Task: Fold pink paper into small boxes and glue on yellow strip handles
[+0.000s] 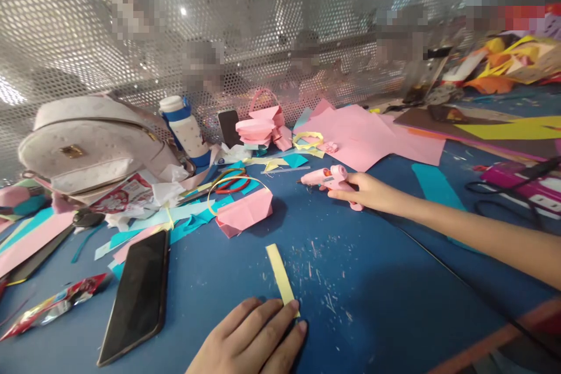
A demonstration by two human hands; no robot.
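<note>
My left hand [258, 336] lies palm down on the blue table, its fingertips resting on the lower end of a pale yellow paper strip [279, 272]. To the right and farther back, my right hand [359, 190] is closed round the handle of a pink glue gun [326, 178], whose nozzle points left. Between the two hands and to the left stands a small pink paper basket [248, 210] with a thin yellow handle; neither hand touches it. Small white scraps lie right of the strip.
A phone [138, 292] and a shiny wrapper [55, 307] lie at the left. Behind are a backpack [92, 140], a bottle [186, 128], scissors [232, 182] and pink paper sheets [359, 131]. The glue gun's cable [438, 260] crosses the right side near a power strip [521, 187].
</note>
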